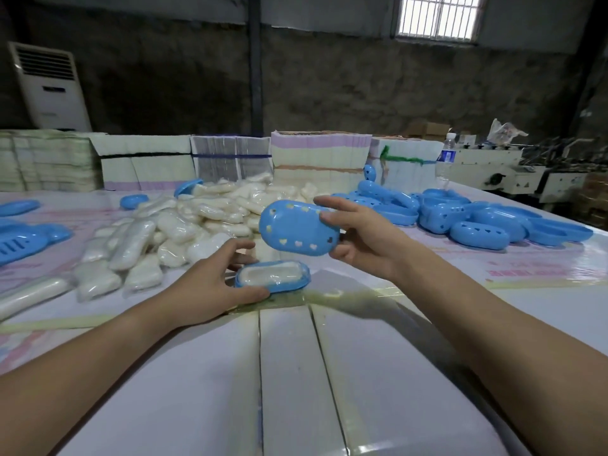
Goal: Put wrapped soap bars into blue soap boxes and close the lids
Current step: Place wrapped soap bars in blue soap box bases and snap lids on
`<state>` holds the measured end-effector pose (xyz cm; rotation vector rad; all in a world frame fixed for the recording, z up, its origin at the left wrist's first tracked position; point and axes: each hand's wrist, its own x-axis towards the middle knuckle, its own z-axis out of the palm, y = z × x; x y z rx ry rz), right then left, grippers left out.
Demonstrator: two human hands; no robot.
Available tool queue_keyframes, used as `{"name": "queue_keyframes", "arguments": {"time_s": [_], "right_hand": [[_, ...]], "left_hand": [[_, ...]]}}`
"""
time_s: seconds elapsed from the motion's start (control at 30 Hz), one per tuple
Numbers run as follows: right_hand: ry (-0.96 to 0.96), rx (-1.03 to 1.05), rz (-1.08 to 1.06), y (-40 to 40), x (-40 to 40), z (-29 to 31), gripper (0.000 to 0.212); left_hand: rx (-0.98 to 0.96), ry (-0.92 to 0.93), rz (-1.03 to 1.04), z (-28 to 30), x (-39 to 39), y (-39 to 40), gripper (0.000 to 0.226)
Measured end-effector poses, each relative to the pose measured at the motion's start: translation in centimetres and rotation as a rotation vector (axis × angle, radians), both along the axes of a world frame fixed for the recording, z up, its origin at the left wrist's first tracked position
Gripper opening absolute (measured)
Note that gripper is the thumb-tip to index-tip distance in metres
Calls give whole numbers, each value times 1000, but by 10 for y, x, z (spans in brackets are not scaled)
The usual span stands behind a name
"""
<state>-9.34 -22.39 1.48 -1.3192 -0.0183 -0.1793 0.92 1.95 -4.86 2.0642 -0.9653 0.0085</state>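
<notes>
- Soap [269, 275] in its clear wrap lay inside the blue box bottom [273, 282], which sat on the table [296, 373] right under the person's hands.
- The left hand [210, 284] curled its thumb and fingers round the near end of that bottom. I think it held the box so it would not slide when the top came down.
- The right hand [358, 238] pinched a blue lid [297, 227] by one end, thumb below and fingers on top.
- The lid hung just above the box and was tilted, not touching it. Little heart holes ran round its rim.
- It looked ready to be turned flat and pushed on. The lid was not yet shut.
- Just past the left hand lay a big heap of wrapped soap bars [184, 228].
- Past the right hand lay a pile of blue box parts [460, 215], well apart from the box being filled.
- Far off to the left of the left hand lay more blue pieces [26, 238].
- Beyond both piles stood stacks of flat card [316, 159], and a water bottle [446, 153] stood far off past the right hand.
- Nothing sat between the lid and the box, so I think the way down was free.
- The soap wrap could get caught under the rim.
</notes>
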Motion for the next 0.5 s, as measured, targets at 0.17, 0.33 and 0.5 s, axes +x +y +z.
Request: {"name": "queue_keyframes", "arguments": {"time_s": [0.17,0.33,0.5], "right_hand": [[162,-175,13,14,2,-12,26],[42,-730,-52,22,5,-25,26],[-10,-1220,-10,13,6,-27,64]], "left_hand": [[-31,8,-27,1,-3,1,76],[-16,41,-34,3,-5,3,83],[-4,52,-33,5,-4,3,75]]}}
